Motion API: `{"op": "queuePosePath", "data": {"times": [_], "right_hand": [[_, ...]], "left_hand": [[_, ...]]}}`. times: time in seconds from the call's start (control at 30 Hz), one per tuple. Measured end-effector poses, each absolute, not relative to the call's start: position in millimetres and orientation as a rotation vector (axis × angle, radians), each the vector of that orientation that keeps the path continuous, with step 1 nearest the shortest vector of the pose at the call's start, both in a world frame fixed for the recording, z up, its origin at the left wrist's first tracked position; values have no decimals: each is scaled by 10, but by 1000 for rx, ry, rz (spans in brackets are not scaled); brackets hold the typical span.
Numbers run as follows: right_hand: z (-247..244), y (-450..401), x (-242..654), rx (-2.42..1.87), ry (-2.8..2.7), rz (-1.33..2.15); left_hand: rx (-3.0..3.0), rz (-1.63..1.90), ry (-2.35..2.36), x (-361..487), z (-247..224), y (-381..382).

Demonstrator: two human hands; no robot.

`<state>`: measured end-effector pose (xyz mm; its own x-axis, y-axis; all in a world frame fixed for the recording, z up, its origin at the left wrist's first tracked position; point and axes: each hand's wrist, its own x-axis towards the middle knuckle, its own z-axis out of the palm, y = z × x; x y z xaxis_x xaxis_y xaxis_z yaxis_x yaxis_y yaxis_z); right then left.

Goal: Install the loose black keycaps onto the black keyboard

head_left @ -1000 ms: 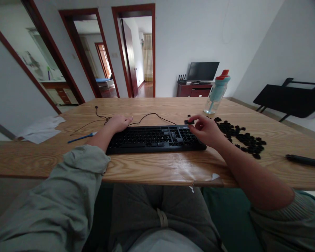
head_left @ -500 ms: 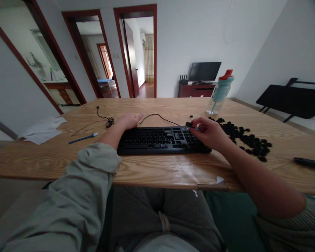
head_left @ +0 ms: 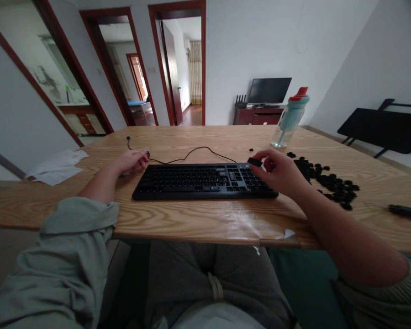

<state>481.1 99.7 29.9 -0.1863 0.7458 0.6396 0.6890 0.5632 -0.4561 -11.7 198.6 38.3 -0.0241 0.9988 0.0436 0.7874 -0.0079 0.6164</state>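
A black keyboard (head_left: pixel 192 194) lies on the wooden table before me, with many of its key sockets bare and a few keycaps in place. Above its right end, my right hand (head_left: pixel 277 171) pinches a black keycap (head_left: pixel 255 161) between thumb and fingertips. My left hand (head_left: pixel 132 161) is just off the keyboard's left end, fingers loosely bent and apart, beside the black cable (head_left: pixel 178 160). It covers most of the cable's coil and the blue brush. To the right of my right hand lies a spread of loose black keycaps (head_left: pixel 335 185).
A water bottle (head_left: pixel 289 119) with a red and teal lid stands at the back right. White tissue (head_left: pixel 56 167) lies on the left, a dark pen-like tool (head_left: pixel 406 211) on the far right. One small black piece (head_left: pixel 251 150) sits behind the keyboard.
My left hand has moved left, off the keyboard's upper left edge to the coil and brush, uncovering the left end. My right hand still pinches the keycap, almost in the same place.
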Motion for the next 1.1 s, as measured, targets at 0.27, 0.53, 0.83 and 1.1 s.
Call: {"op": "queuePosePath", "data": {"times": [0.27,0.53,0.83,1.1], "right_hand": [[341,964,4880,-1172,-1949,129],[361,969,4899,-1228,-2059,168],[329,988,4885,-1245,-2036,108],[487,645,5312,-1201,-2064,245]], "left_hand": [[1781,572,1803,-41,451,1704],[1811,556,1779,-31,430,1706],[1768,621,1784,43,442,1626],[1796,601,1761,-79,346,1754]]}}
